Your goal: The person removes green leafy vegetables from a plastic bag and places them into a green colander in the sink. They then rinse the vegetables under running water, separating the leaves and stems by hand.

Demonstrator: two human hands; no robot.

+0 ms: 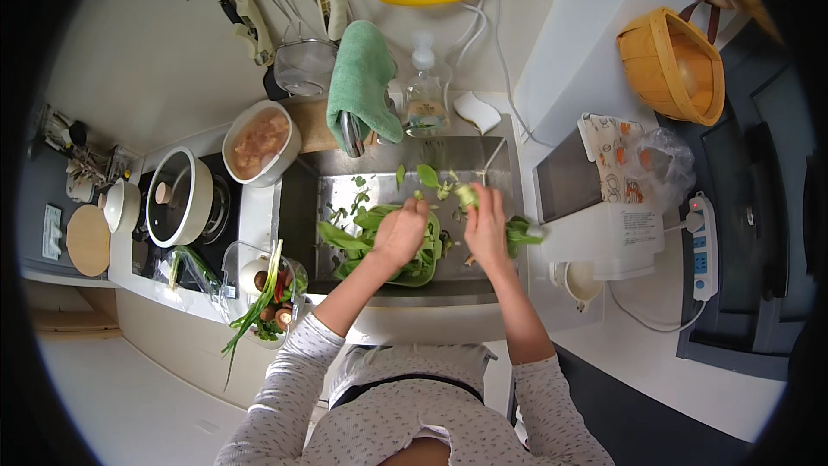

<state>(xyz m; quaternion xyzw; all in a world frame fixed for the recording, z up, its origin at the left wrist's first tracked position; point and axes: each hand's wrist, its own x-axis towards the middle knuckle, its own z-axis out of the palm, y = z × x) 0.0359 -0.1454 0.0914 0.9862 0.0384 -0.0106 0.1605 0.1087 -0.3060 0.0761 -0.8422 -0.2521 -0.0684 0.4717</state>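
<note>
My right hand (486, 226) grips the pale stalk base (466, 197) of a leafy green above the right side of the steel sink (446, 150). Dark green leaves (521, 236) stick out past that hand on the right. My left hand (402, 233) is closed over a light green plastic basket (435, 262) in the sink, a small green stem tip (418, 195) showing at its fingertips. Loose leaves (346, 237) fill the basket and hang over its left side. A leaf (427, 175) and cut scraps lie on the sink floor behind my hands.
A tap (351, 133) draped with a green towel (362, 77) rises behind the sink. Left stand a bowl of raw meat (260, 145), a lidded pot (184, 197) and a container of mushrooms and scallions (275, 298). A soap bottle (425, 97) and a white bin (595, 233) flank the right.
</note>
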